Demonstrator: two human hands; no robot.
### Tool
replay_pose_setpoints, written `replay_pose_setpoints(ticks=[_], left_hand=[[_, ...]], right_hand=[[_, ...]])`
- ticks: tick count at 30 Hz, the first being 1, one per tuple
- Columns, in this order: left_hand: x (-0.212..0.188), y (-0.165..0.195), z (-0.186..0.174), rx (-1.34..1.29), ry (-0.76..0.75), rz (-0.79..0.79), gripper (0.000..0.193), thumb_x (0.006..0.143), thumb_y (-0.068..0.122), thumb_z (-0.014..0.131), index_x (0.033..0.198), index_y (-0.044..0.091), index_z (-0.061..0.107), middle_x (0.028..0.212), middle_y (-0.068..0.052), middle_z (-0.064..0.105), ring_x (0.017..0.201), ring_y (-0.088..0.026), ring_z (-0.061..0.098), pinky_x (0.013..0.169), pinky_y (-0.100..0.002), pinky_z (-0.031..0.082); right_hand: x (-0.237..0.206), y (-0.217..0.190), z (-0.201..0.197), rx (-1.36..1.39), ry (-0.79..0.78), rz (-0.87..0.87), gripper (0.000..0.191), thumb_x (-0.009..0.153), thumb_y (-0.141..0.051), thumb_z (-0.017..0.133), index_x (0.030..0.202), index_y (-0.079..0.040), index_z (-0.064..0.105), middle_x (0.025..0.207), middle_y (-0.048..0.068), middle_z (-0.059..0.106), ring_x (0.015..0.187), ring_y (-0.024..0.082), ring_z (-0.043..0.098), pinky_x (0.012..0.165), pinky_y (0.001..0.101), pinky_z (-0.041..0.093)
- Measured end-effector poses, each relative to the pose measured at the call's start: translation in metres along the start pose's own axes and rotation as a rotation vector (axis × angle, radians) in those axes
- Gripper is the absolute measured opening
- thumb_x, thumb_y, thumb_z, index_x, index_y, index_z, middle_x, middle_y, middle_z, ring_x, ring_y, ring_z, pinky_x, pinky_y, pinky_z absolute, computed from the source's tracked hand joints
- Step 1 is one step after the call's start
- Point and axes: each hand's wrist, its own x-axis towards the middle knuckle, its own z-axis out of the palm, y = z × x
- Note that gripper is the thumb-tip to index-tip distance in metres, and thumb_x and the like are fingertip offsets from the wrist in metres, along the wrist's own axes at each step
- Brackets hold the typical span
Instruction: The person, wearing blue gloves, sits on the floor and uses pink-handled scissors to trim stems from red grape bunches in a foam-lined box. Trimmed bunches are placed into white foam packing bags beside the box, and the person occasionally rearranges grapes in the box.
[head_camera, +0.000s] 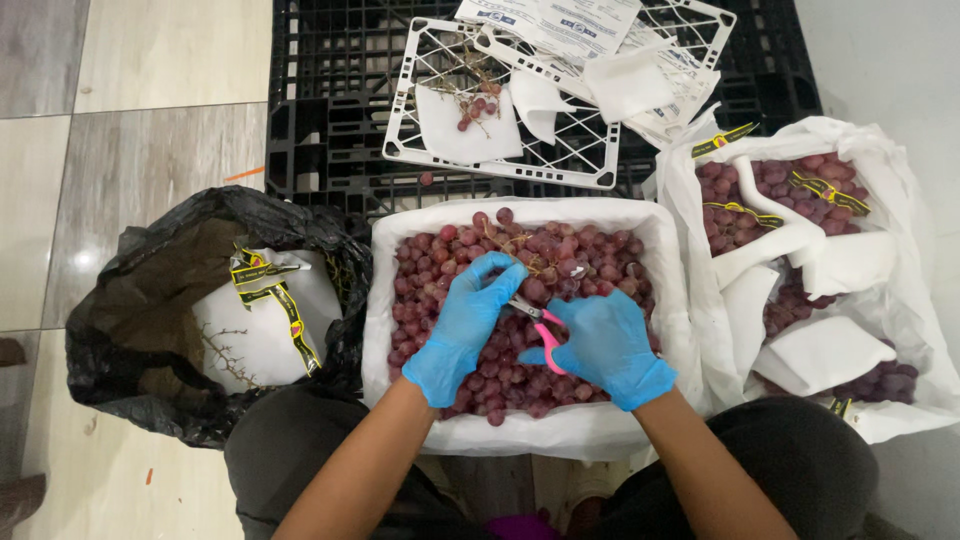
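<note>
While both hands are working over the middle box (520, 425) of red grapes (440, 270), the left hand (465, 325), in a blue glove, is pinching a stem w/ fingers curled near the top of the bunch. The right hand (605, 345), also gloved, is closing around pink-handled scissors (540, 335), w/ the blades pointing toward the left fingers. The box is sitting just in front of the person's knees, lined w/ white paper.

Risk, as a judgement: the blades are lying very close to the left fingertips, so a slip could be nicking the glove; loose grapes could also be rolling off onto the floor (130, 120).

Beside it, a black bag (140, 310) at left is holding paper & bare stems; a second box (880, 300) at right is holding more bunches under paper. White trays (500, 100) are lying on a black pallet (320, 100).

Hard to make out: the scissor tips are partly hidden by grapes, so what exactly is being cut isn't clear. The arms are cut off at the lower edge.
</note>
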Motion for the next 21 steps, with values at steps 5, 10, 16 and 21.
replay_pose_setpoints(ticks=[5,10,16,21], left_hand=[[-0.002,0.001,0.001,-0.036,0.017,-0.078,0.008,0.094,0.019,0.070,0.099,0.013,0.070,0.089,0.005,0.065,0.080,-0.006,0.059,0.071,-0.025,0.051],[-0.003,0.009,-0.001,0.056,0.039,-0.031,0.011,0.099,0.021,0.071,0.101,0.011,0.072,0.088,0.005,0.059,0.078,-0.007,0.050,0.068,-0.025,0.040],[-0.004,0.018,-0.003,-0.008,0.082,-0.105,0.015,0.096,0.026,0.064,0.102,0.014,0.069,0.096,0.009,0.065,0.091,-0.004,0.056,0.079,-0.027,0.048],[-0.004,0.014,-0.009,0.000,0.045,0.008,0.017,0.100,0.026,0.065,0.104,0.010,0.069,0.098,0.008,0.063,0.092,-0.005,0.052,0.084,-0.025,0.043]], right_hand=[[-0.002,0.003,0.009,-0.109,-0.006,-0.013,0.054,0.064,-0.064,0.083,0.077,-0.012,0.073,0.055,0.011,0.062,0.054,0.034,0.063,0.059,0.0471,0.039],[-0.007,0.005,0.013,-0.103,-0.022,0.019,0.047,0.068,-0.061,0.082,0.066,-0.016,0.070,0.053,0.011,0.061,0.053,0.034,0.062,0.059,0.0469,0.043],[-0.017,-0.001,-0.010,0.276,-0.347,0.313,0.059,0.067,-0.065,0.083,0.065,-0.009,0.066,0.056,0.014,0.060,0.056,0.040,0.058,0.056,0.0461,0.049],[-0.009,-0.004,-0.014,0.004,-0.115,0.247,0.061,0.065,-0.070,0.080,0.068,-0.011,0.065,0.057,0.014,0.061,0.057,0.039,0.062,0.056,0.0501,0.048]])
